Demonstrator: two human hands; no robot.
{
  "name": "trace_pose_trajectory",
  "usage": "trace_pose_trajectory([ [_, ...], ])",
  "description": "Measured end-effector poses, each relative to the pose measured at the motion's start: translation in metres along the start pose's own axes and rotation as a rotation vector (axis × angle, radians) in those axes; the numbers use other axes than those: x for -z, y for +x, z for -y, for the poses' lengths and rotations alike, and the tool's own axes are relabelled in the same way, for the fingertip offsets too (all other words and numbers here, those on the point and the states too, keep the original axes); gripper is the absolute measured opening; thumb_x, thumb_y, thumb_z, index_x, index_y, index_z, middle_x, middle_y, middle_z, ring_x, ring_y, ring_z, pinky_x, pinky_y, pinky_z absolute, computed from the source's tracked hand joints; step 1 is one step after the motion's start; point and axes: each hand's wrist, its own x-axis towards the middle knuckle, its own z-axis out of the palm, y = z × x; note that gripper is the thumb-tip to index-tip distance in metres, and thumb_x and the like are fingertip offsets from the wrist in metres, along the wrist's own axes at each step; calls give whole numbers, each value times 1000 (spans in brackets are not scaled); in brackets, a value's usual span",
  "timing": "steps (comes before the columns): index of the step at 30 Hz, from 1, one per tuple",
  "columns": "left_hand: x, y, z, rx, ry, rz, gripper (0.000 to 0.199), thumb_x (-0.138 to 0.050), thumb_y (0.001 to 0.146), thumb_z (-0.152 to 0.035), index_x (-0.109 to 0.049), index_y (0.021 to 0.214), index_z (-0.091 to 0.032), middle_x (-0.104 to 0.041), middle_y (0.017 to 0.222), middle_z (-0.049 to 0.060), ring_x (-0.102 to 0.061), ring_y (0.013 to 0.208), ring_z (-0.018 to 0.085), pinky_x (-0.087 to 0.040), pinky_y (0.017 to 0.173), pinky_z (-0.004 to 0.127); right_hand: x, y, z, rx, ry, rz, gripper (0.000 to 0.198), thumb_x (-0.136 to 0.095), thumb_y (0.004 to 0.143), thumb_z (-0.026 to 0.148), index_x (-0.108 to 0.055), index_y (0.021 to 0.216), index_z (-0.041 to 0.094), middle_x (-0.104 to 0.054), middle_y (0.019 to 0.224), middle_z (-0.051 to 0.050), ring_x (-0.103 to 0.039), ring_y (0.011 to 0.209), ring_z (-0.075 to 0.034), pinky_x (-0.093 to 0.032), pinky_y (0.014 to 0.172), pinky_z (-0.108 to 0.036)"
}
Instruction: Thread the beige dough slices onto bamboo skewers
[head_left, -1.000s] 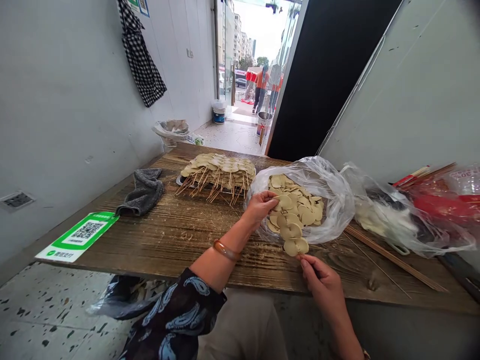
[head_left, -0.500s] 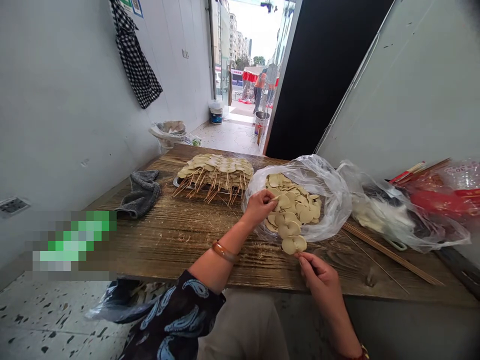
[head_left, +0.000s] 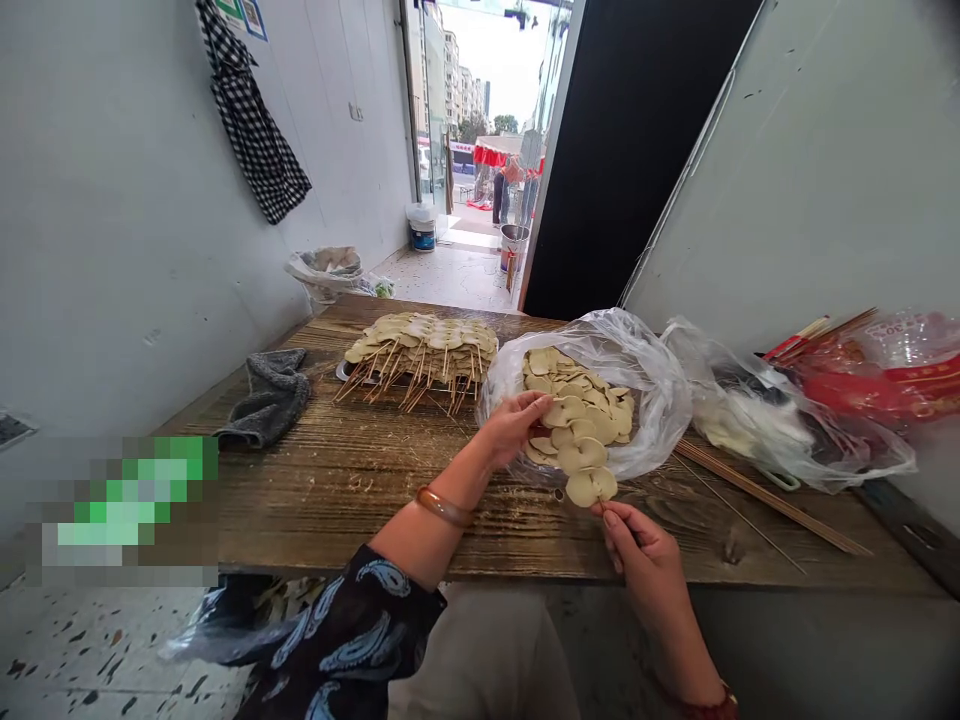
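My right hand pinches the near end of a thin skewer. Several thin, pale-yellow round slices are threaded along it in a row. My left hand is closed on a pale slice at the skewer's far end; its fingertips partly cover that slice. Just behind both hands, a clear plastic bag lies open with a heap of loose slices in it. To the left, a stack of filled skewers rests on a metal tray, bare stick ends pointing toward me.
A grey cloth lies on the wooden table at left. Bare skewers lie at right, near a plastic bag and red packaging. Beyond the table, buckets stand by a glass doorway; a person is outside.
The slice in my left hand has come down to the skewer's far end, beside the other slices. My right hand stays at the near end. The whole view has shifted slightly.
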Motion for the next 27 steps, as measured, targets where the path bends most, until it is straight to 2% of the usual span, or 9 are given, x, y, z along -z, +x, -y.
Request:
trace_pose_trajectory([
  [2, -2, -1, 1, 69, -41, 64, 40, -76, 62, -44, -63, 81, -12, -62, 72, 3, -57, 61, 10, -46, 57, 23, 0, 0, -1, 17, 12, -21, 38, -59, 81, 48, -70, 95, 14, -45, 55, 4, -37, 42, -7, -31, 38, -19],
  [5, -4, -2, 3, 86, -68, 104, 39, -80, 58, -38, -64, 80, -10, -63, 73, 4, -57, 61, 9, -46, 60, 22, -1, 0, -2, 13, 15, -29, 39, -59, 80, 48, -70, 95, 13, -43, 54, 4, -36, 42, -7, -30, 37, -19],
  [9, -3, -1, 4, 57, -77, 64, 42, -83, 52, -34, -64, 82, -11, -62, 71, 2, -56, 59, 7, -45, 57, 20, -1, 0, -2, -16, 21, -2, 38, -59, 81, 48, -69, 95, 14, -43, 54, 5, -34, 42, -7, -27, 37, -19],
  [13, -2, 0, 4, 37, -2, 39, 41, -82, 54, -35, -62, 80, -11, -59, 62, -1, -51, 49, 6, -42, 49, 19, 0, 1, -1, -24, 28, -3, 37, -60, 80, 47, -69, 93, 14, -43, 54, 5, -35, 42, -7, -28, 38, -19],
  [17, -3, 0, 4, 2, 37, 23, 40, -81, 55, -36, -61, 80, -12, -59, 62, -2, -51, 49, 6, -40, 47, 18, -5, 1, 3, -15, 51, -21, 38, -61, 79, 49, -70, 91, 14, -44, 53, 5, -34, 41, -7, -27, 37, -19],
  [21, -2, 0, 4, 72, -120, 78, 39, -74, 64, -45, -63, 87, -15, -63, 69, 2, -57, 57, 10, -47, 54, 22, -19, 2, 10, 20, 122, -55, 37, -61, 79, 47, -69, 92, 14, -43, 53, 5, -33, 41, -6, -25, 37, -19],
  [24, -2, 0, 2, 100, -223, 74, 48, -65, 70, -54, -64, 96, -14, -68, 79, 8, -63, 72, 17, -51, 63, 28, -35, 5, 16, 30, 156, -47, 36, -60, 80, 46, -69, 94, 13, -44, 54, 4, -33, 42, -6, -26, 37, -19],
  [27, -3, -2, -2, 108, -278, 128, 54, -60, 73, -58, -64, 101, -12, -69, 89, 14, -64, 88, 24, -52, 73, 33, -51, 9, 19, 51, 152, -39, 36, -58, 82, 45, -69, 95, 13, -45, 54, 5, -35, 42, -6, -28, 38, -19],
])
